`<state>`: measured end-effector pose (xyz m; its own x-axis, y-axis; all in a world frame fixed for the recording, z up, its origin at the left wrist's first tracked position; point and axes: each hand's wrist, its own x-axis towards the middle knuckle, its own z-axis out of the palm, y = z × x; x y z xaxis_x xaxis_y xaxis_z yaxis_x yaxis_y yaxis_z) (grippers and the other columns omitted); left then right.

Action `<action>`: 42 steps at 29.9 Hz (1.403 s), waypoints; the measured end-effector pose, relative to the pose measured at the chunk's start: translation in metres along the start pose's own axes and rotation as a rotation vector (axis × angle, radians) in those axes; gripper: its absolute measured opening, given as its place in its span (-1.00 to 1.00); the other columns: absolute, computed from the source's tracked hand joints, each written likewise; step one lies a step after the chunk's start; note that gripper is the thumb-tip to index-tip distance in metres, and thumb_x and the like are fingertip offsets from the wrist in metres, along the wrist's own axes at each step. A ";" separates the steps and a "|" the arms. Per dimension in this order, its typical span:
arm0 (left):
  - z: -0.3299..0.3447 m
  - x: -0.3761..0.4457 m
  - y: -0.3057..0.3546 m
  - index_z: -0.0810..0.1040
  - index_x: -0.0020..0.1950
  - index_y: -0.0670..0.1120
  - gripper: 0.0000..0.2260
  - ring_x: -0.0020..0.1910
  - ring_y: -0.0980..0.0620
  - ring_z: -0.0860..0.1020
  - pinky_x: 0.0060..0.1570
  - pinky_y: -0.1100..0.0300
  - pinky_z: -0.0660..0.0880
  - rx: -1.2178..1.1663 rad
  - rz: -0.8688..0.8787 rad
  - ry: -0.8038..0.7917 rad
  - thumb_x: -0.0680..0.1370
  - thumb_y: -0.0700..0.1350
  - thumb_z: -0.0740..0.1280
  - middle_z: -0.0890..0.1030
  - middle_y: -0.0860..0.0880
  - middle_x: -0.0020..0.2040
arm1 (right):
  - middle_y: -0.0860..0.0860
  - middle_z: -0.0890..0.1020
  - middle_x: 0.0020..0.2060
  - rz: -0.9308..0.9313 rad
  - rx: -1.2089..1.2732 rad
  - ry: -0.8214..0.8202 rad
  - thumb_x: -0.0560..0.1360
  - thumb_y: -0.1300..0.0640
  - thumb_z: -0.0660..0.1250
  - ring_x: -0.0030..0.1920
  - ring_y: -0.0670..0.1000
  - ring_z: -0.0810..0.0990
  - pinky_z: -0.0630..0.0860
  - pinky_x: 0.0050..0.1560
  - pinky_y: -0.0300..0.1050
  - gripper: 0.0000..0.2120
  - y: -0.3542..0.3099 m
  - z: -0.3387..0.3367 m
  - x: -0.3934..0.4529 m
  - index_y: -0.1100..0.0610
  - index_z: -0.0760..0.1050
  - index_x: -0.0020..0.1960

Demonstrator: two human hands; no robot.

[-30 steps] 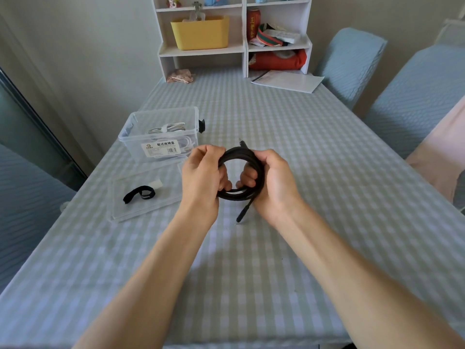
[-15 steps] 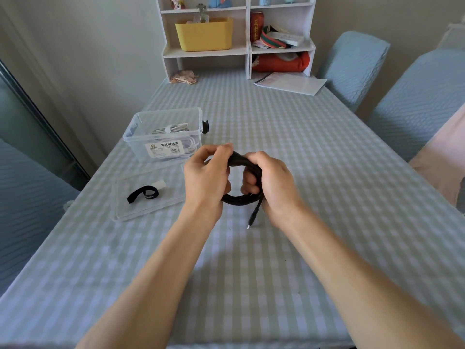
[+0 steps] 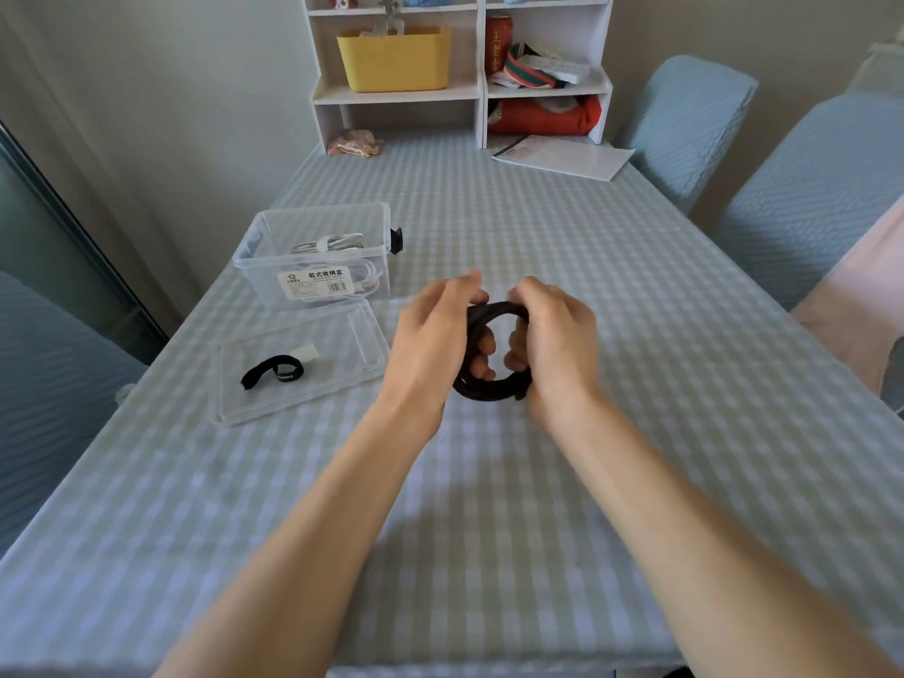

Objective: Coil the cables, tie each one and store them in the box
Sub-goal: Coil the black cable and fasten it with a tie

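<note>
A black cable [image 3: 489, 390] is wound into a round coil, held upright just above the checked tablecloth at the table's middle. My left hand [image 3: 433, 335] grips the coil's left side, fingers curled through the loop. My right hand [image 3: 555, 342] grips its right side, thumb over the top. To the left stands a clear plastic box [image 3: 274, 259] holding tied white cables [image 3: 332, 244]. In front of the box lies its clear lid [image 3: 342, 354], with a black strap tie [image 3: 272, 371] on it.
A white shelf unit [image 3: 482, 90] with a yellow bin stands at the table's far end, a sheet of paper [image 3: 562, 156] beside it. Blue covered chairs [image 3: 685, 124] line the right side. A small black object [image 3: 396, 240] sits behind the box.
The dangling plug end that hung below the coil is no longer hanging free. My hands shifted their grip on the coil, which now shows as an open ring.
</note>
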<state>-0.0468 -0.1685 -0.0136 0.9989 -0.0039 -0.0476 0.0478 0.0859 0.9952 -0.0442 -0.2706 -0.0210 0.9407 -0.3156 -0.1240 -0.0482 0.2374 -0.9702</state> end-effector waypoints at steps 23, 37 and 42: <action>-0.001 0.015 -0.009 0.36 -0.33 -0.11 -0.71 -0.57 0.07 0.24 -0.55 0.26 0.23 -0.068 0.002 0.331 0.55 -0.10 0.33 0.31 0.01 -0.49 | -0.10 0.34 -0.56 0.109 0.067 -0.057 0.51 -0.10 0.37 -0.55 -0.09 0.36 0.38 -0.31 -0.09 -0.67 0.016 0.019 -0.007 0.20 0.56 -0.08; 0.002 0.009 -0.018 0.49 -0.20 -0.14 -0.76 -0.54 0.05 0.35 -0.35 0.13 0.38 0.054 -0.043 0.147 0.59 -0.03 0.31 0.41 0.00 -0.48 | -0.07 0.25 -0.56 0.123 0.101 0.005 0.42 0.25 0.35 -0.53 -0.05 0.20 0.19 -0.52 -0.19 -0.88 0.007 0.005 0.001 0.15 0.41 -0.23; 0.000 0.007 -0.017 0.54 -0.15 -0.18 -0.73 -0.49 0.07 0.47 -0.33 0.15 0.46 0.143 -0.022 0.095 0.62 -0.02 0.26 0.48 0.00 -0.46 | -0.06 0.27 -0.57 0.123 0.080 -0.004 0.40 0.28 0.33 -0.53 -0.05 0.21 0.20 -0.51 -0.19 -0.88 0.006 0.002 0.003 0.15 0.42 -0.25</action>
<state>-0.0411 -0.1699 -0.0312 0.9934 0.0903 -0.0704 0.0756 -0.0554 0.9956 -0.0412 -0.2683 -0.0266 0.9309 -0.2757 -0.2397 -0.1361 0.3470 -0.9279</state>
